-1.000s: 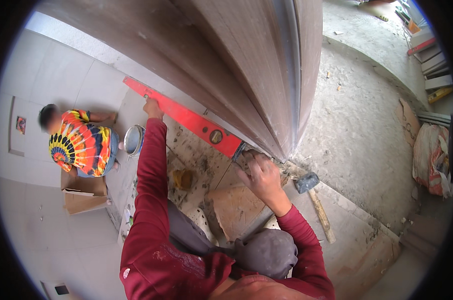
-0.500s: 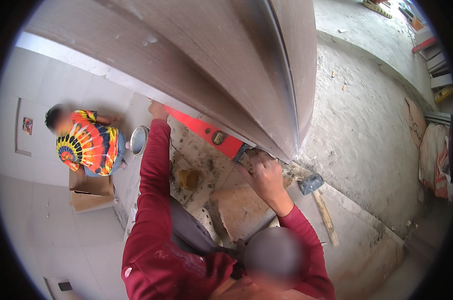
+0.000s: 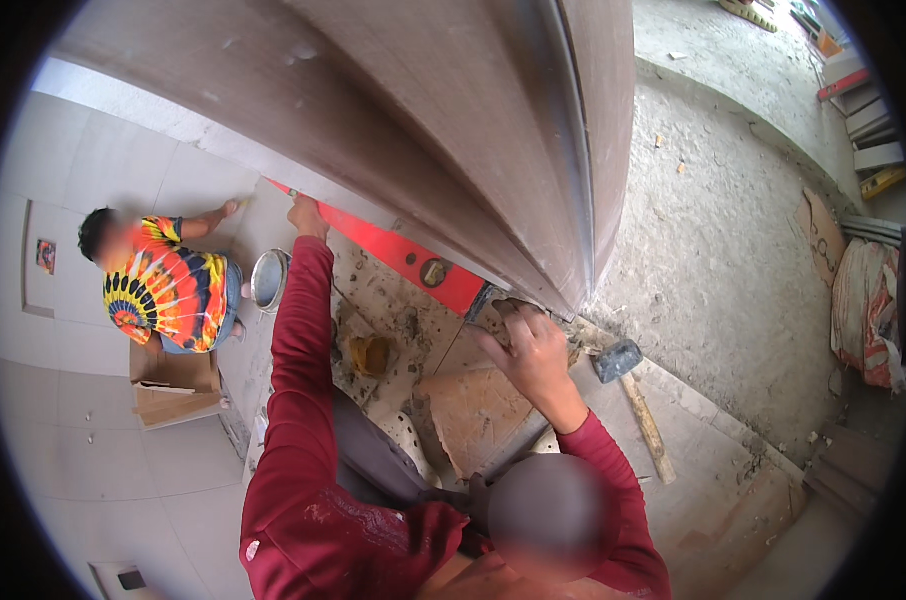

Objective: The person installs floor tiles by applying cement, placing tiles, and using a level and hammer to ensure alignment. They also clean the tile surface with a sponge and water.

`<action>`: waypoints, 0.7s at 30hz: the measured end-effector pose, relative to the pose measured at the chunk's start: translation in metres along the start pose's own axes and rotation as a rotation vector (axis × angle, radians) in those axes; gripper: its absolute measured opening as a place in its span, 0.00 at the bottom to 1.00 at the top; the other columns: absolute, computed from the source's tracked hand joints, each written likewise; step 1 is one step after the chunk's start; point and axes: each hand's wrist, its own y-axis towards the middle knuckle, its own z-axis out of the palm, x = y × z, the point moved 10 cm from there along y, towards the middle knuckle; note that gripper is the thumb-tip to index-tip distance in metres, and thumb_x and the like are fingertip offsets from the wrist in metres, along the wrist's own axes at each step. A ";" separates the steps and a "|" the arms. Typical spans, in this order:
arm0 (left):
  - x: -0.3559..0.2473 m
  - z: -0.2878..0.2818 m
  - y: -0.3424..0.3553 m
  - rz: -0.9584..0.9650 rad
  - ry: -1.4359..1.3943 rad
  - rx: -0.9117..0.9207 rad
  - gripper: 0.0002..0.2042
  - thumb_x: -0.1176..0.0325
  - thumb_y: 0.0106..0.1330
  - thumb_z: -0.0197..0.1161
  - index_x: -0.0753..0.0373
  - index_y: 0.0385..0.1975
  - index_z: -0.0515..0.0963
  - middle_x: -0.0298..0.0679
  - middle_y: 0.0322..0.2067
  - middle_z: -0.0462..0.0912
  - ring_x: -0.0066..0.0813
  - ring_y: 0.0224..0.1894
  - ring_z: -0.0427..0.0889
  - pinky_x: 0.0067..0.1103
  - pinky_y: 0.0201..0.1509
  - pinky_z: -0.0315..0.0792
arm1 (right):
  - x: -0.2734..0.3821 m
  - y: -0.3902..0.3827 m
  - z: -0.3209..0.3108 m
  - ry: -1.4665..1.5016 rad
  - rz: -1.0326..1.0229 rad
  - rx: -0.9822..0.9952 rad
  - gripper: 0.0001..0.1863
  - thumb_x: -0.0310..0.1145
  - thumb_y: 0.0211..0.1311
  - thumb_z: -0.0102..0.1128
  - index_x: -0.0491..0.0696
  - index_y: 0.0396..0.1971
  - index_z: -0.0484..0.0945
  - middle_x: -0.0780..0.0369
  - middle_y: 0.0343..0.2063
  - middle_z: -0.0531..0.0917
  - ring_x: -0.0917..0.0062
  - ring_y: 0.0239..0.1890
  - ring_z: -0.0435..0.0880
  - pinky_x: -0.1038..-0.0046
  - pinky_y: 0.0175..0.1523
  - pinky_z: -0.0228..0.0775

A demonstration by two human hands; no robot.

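A long red spirit level [image 3: 433, 275] lies along the lower edge of a tall brown wooden panel [image 3: 443, 140]. My left hand [image 3: 308, 215] is closed on the level toward its far end. My right hand [image 3: 533, 355] grips its near end with bent fingers, close to the panel's corner. A rubber mallet with a black head [image 3: 617, 360] and wooden handle lies right of that hand. Below the level are a yellow object [image 3: 371, 355] I cannot make out and a dusty brown board [image 3: 478, 420] on the dirty tiles [image 3: 443, 335].
A co-worker [image 3: 163, 285] in a tie-dye shirt crouches at left beside a bucket [image 3: 270, 280] and cardboard box [image 3: 173, 390]. At right are rough concrete [image 3: 723, 270], a step, stacked tiles and tools [image 3: 878, 160], cardboard [image 3: 818, 235] and a sack [image 3: 863, 310]. Someone's footwear [image 3: 748, 15] shows at top.
My view has shifted, with the panel covering more of the level than a second ago. Both hands remain on the level. The co-worker's hand has reached farther along the tiles.
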 end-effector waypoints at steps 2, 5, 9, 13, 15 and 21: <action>-0.002 0.000 -0.004 -0.002 0.008 -0.009 0.23 0.60 0.81 0.46 0.77 0.59 0.71 0.50 0.53 0.82 0.49 0.49 0.86 0.43 0.46 0.85 | -0.006 -0.005 0.002 0.004 0.034 0.043 0.22 0.41 0.50 0.81 0.42 0.37 0.82 0.59 0.24 0.78 0.65 0.26 0.80 0.65 0.30 0.73; -0.001 -0.002 -0.005 0.000 0.008 -0.003 0.23 0.60 0.81 0.46 0.77 0.59 0.71 0.50 0.53 0.82 0.48 0.49 0.86 0.42 0.46 0.85 | -0.011 -0.012 0.004 0.010 0.062 0.072 0.22 0.41 0.50 0.81 0.42 0.37 0.83 0.60 0.24 0.77 0.65 0.26 0.80 0.65 0.30 0.73; 0.002 -0.006 -0.004 0.002 0.007 0.005 0.23 0.60 0.81 0.47 0.77 0.58 0.71 0.50 0.53 0.82 0.48 0.48 0.86 0.42 0.46 0.85 | -0.014 -0.021 0.006 0.016 0.074 0.097 0.21 0.41 0.49 0.81 0.43 0.35 0.82 0.60 0.23 0.76 0.65 0.25 0.79 0.65 0.29 0.72; 0.003 -0.009 -0.005 0.007 -0.004 0.010 0.22 0.60 0.81 0.47 0.78 0.58 0.71 0.50 0.52 0.82 0.48 0.48 0.86 0.41 0.45 0.84 | -0.014 -0.021 0.000 0.041 0.080 0.073 0.21 0.41 0.48 0.82 0.43 0.28 0.79 0.59 0.21 0.75 0.64 0.22 0.77 0.64 0.27 0.70; 0.005 -0.010 -0.007 0.008 -0.009 0.013 0.22 0.60 0.81 0.47 0.78 0.57 0.72 0.50 0.52 0.82 0.48 0.48 0.86 0.41 0.45 0.84 | -0.015 -0.026 -0.003 0.038 0.114 0.074 0.21 0.41 0.48 0.82 0.44 0.26 0.77 0.59 0.20 0.74 0.63 0.21 0.77 0.63 0.26 0.70; -0.001 -0.022 -0.008 0.031 -0.026 0.016 0.22 0.60 0.81 0.47 0.78 0.56 0.72 0.51 0.52 0.82 0.47 0.47 0.87 0.40 0.45 0.84 | -0.009 -0.042 -0.005 0.082 0.075 0.057 0.22 0.41 0.49 0.82 0.44 0.23 0.74 0.58 0.20 0.73 0.62 0.20 0.75 0.63 0.25 0.69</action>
